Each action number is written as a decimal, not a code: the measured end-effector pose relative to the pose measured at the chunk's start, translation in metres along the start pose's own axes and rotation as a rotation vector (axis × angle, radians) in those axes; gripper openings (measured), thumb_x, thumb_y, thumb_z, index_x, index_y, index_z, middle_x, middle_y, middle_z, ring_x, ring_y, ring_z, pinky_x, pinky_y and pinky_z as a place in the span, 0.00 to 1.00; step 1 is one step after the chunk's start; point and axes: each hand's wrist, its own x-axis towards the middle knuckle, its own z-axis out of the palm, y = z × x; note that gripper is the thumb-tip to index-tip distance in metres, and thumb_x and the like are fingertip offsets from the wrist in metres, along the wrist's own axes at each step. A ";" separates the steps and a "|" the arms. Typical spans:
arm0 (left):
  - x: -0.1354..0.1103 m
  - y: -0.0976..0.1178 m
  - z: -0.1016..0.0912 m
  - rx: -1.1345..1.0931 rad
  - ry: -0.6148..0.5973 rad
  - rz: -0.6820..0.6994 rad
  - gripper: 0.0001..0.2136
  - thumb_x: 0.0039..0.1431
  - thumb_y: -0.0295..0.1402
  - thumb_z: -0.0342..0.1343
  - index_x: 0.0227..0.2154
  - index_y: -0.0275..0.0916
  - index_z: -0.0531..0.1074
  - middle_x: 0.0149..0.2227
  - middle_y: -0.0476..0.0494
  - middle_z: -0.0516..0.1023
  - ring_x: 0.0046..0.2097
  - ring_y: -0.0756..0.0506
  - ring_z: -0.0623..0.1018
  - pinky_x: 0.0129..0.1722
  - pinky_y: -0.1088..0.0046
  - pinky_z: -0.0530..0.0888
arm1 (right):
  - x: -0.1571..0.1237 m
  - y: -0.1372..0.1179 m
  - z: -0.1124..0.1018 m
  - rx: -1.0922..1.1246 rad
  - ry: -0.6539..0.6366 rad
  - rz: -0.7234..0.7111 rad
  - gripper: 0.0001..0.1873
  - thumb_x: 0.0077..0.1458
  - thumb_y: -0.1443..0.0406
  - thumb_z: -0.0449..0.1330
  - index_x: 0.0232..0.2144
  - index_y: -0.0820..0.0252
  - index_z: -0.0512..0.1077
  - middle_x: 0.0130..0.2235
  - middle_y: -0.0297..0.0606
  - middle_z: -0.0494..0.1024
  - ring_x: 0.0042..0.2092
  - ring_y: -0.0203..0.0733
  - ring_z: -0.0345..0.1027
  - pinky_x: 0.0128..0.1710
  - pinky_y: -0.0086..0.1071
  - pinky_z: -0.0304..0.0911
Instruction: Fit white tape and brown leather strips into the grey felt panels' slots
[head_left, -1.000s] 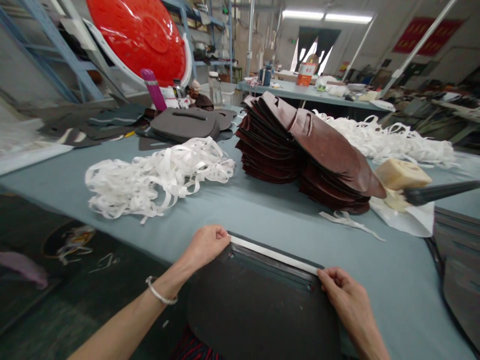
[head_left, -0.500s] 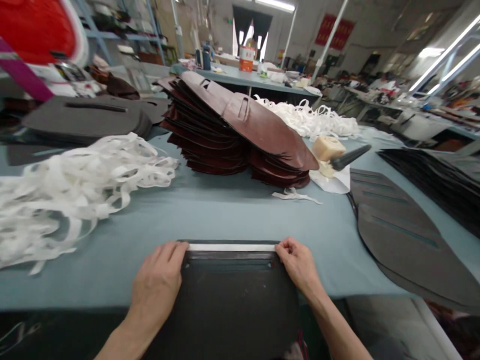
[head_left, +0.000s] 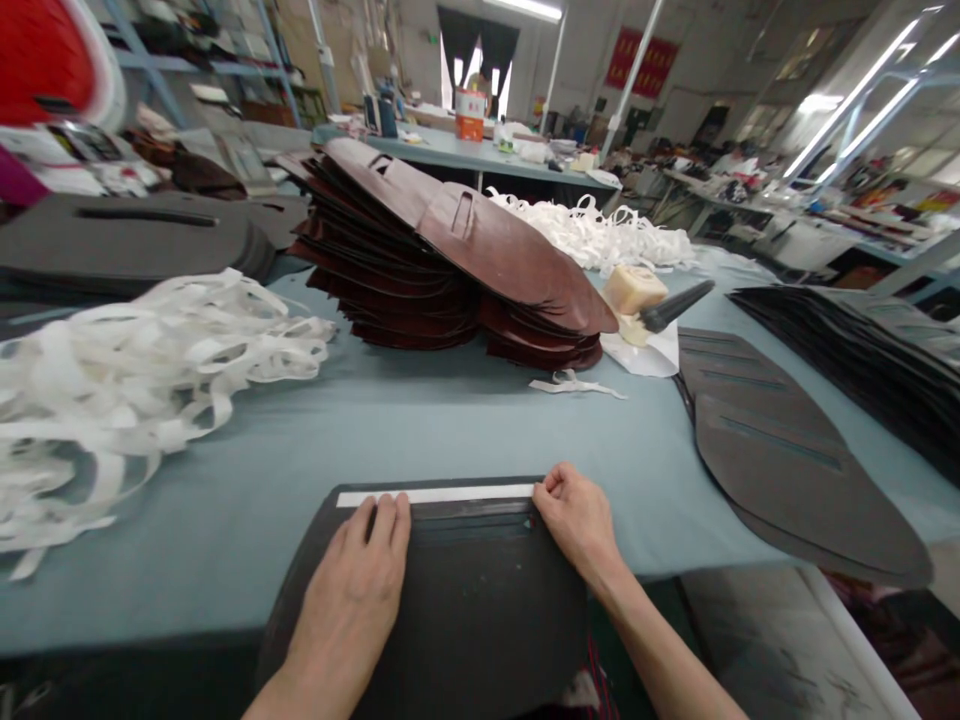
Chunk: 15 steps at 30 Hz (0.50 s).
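Note:
A dark grey leather-like panel point(head_left: 480, 610) lies at the table's front edge and overhangs it. Along its far edge runs a straight white tape strip point(head_left: 465, 494), just beyond a slot. My left hand point(head_left: 360, 580) rests flat on the panel, its fingertips on the strip a little in from the left end. The right end of the strip is pinched between thumb and finger of my right hand point(head_left: 574, 515), whose other fingers are curled.
Loose white tape point(head_left: 150, 380) is heaped at the left. Stacked brown leather panels point(head_left: 510, 245) stand behind. A cream block point(head_left: 634, 290) and a black-handled tool point(head_left: 679, 305) sit on white paper at the right, near more grey panels point(head_left: 795, 440).
My left hand has moved from the strip's left end inward and now lies flat on it, so that end shows. My right hand keeps its pinch. The view has shifted slightly right.

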 end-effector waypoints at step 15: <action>-0.002 -0.037 0.009 -0.398 0.136 -0.178 0.24 0.56 0.19 0.43 0.54 0.41 0.66 0.56 0.37 0.65 0.58 0.41 0.66 0.57 0.58 0.68 | -0.023 -0.052 0.034 -0.176 0.067 -0.868 0.07 0.57 0.71 0.51 0.32 0.58 0.69 0.38 0.42 0.69 0.40 0.45 0.61 0.39 0.37 0.57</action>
